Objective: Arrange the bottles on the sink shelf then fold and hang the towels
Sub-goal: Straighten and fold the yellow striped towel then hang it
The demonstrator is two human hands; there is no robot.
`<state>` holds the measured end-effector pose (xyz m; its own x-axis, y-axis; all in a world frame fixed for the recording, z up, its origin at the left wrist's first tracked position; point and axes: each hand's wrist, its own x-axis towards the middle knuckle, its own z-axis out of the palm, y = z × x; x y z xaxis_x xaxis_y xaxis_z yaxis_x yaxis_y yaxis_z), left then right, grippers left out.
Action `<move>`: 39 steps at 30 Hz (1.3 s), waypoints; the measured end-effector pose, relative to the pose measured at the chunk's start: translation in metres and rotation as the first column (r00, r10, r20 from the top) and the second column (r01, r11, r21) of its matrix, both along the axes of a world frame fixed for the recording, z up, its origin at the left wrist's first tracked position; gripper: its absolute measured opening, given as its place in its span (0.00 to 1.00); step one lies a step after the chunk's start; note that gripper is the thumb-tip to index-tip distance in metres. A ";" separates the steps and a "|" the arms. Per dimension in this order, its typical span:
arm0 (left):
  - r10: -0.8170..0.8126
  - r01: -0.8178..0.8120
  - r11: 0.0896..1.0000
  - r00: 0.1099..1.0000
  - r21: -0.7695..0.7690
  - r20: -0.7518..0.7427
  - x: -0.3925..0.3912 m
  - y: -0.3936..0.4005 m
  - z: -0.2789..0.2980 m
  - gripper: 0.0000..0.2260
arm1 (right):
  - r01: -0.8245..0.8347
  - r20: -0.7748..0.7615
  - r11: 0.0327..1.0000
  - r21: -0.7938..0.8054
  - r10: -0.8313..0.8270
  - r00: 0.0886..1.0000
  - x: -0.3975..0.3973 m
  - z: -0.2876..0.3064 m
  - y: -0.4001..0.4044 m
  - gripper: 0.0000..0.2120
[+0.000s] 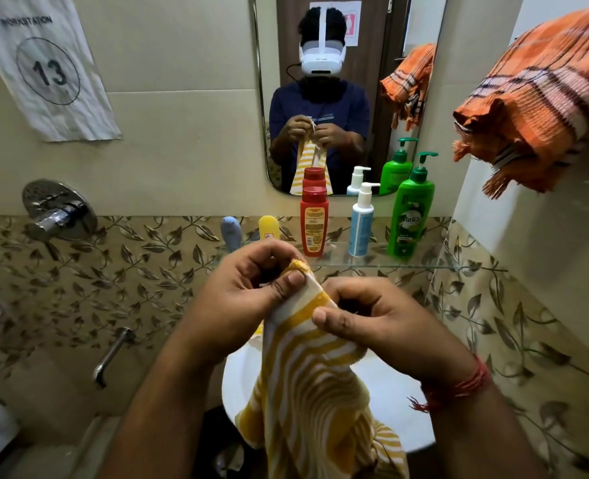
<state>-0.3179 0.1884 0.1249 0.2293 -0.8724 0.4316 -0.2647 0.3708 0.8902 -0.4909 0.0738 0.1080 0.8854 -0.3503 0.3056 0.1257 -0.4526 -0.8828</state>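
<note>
A yellow and white striped towel (307, 385) hangs down over the white sink (389, 392). My left hand (248, 288) pinches its top corner between thumb and fingers. My right hand (376, 316) pinches the top edge just to the right. On the glass shelf (372, 262) behind my hands stand a grey-blue bottle (231, 231), a yellow bottle (269, 228), a red bottle (314, 221), a white and blue pump bottle (361, 223) and a green pump bottle (412, 209), all upright. An orange striped towel (535, 98) hangs folded at the upper right.
A mirror (341, 98) above the shelf reflects the person, the bottles and the orange towel. A chrome mixer valve (58, 210) and a spout (113, 354) stick out of the left wall. A paper sign (44, 63) with the number 13 hangs at the upper left.
</note>
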 end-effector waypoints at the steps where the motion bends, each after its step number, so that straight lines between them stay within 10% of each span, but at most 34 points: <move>1: 0.024 -0.024 1.000 0.999 0.000 0.045 0.002 0.006 0.004 0.05 | -0.018 -0.020 0.999 -0.030 0.017 1.000 0.001 -0.001 0.003 0.14; 8: 0.377 -0.402 0.885 0.915 -0.235 -0.145 0.009 0.021 0.006 0.03 | -0.018 -0.153 0.971 -0.237 -0.019 0.988 0.016 -0.024 0.015 0.18; 16: 0.680 -0.897 0.383 0.435 -0.220 -0.591 0.068 0.050 0.008 0.10 | 0.001 -0.220 0.965 -0.261 -0.061 0.974 -0.007 -0.038 0.003 0.29; 23: 0.786 -0.900 0.419 0.425 -0.118 -0.449 0.062 0.045 -0.016 0.04 | -0.071 0.077 0.991 -0.114 0.080 0.994 -0.012 -0.016 0.026 0.24; 29: 0.793 -0.935 0.340 0.345 -0.105 -0.503 0.059 0.055 -0.012 0.02 | -0.152 -0.077 0.972 0.181 0.168 0.983 -0.018 -0.040 0.028 0.21; 39: 0.801 -0.913 0.390 0.402 -0.124 -0.444 0.058 0.049 -0.005 0.02 | -0.053 -0.241 0.998 0.018 0.055 0.969 -0.020 -0.039 0.031 0.32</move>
